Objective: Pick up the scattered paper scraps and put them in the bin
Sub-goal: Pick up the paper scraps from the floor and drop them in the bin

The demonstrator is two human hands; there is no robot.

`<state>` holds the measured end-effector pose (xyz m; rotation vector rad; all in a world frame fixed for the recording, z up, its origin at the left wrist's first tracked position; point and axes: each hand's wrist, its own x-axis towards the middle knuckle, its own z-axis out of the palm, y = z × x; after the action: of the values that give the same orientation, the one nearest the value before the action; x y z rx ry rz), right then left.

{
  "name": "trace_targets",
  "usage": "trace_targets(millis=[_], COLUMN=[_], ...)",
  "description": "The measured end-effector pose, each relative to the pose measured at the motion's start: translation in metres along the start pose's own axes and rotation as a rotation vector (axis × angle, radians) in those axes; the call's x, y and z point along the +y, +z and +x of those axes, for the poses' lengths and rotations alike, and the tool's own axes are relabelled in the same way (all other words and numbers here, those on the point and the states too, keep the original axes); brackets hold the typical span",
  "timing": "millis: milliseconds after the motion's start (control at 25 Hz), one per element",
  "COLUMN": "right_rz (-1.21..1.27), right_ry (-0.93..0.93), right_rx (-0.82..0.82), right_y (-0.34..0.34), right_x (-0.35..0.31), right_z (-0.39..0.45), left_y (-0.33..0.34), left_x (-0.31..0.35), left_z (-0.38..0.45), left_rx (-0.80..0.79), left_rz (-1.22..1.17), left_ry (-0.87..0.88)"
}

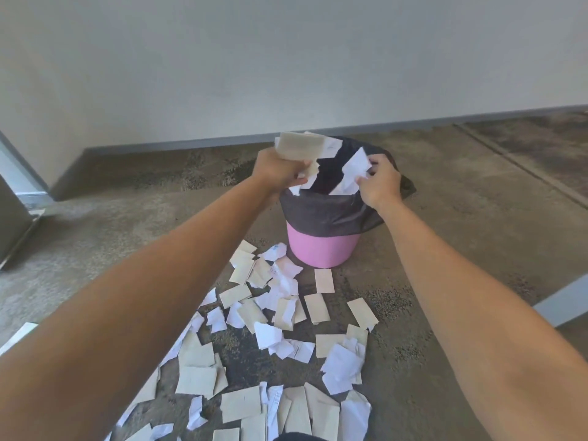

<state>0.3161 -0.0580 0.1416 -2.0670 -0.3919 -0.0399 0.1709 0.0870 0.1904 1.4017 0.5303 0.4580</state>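
Over mottled concrete floor point(445, 281), pale wall point(286, 58) behind | our left hand point(280, 170) clenched on beige scraps point(299, 146) | pink bin point(321, 246), black liner, below both hands | our right hand point(380, 183) pinching white scraps point(354, 170) over rim | loose scraps point(280, 313) litter floor before bin; bare floor right.

Bin point(323, 246) interior hidden; scraps point(324, 418) bottom-cropped.

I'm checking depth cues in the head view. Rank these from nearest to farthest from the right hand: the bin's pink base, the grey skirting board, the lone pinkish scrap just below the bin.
1. Pink base, below the right hand.
2. Pinkish scrap, on the floor under the bin.
3. Skirting board, far left along the wall.
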Motion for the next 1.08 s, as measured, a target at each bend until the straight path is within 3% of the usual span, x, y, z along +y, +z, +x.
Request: trace_targets(millis=[120, 320, 440, 520, 600, 720, 880, 1000, 1080], right_rz=[0.2, 0.353, 0.397, 0.35, 0.283, 0.13, -0.346, -0.596, -0.707], right_ry=[0.046, -0.017, 0.06, 0.122, 0.168, 0.236, 0.219, 0.179, 0.126], right_rx=[-0.02, 0.234, 0.332, 0.295, 0.221, 0.011, -0.441, -0.778, -0.913], right_y=[-0.008, -0.02, -0.016, -0.008, 0.0, 0.013, 0.032, 0.037, 0.037], right_x=[0.008, 0.034, 0.068, 0.096, 0.125, 0.161, 0.196, 0.206, 0.207], right_z=[-0.009, -0.049, -0.078, -0.098, -0.121, -0.156, -0.191, -0.207, -0.215], left_y=[0.03, 0.042, 0.034, 0.022, 0.01, -0.003, -0.007, -0.005, -0.005], left_x=[-0.002, -0.008, -0.011, -0.018, -0.04, -0.103, -0.201, -0.254, -0.272], left_z=[0.026, 0.036, 0.023, 0.012, -0.005, -0.043, -0.098, -0.121, -0.127], left_rx=[0.068, 0.078, 0.137, 0.19, 0.234, 0.134, -0.198, -0.476, -0.611], left_rz=[0.09, 0.195, 0.167, 0.204, 0.374, 0.59, 0.771, 1.135, 1.365], left_ry=[-0.04, -0.109, -0.014, 0.09, 0.217, 0.284, 0.14, 0.014, -0.07])
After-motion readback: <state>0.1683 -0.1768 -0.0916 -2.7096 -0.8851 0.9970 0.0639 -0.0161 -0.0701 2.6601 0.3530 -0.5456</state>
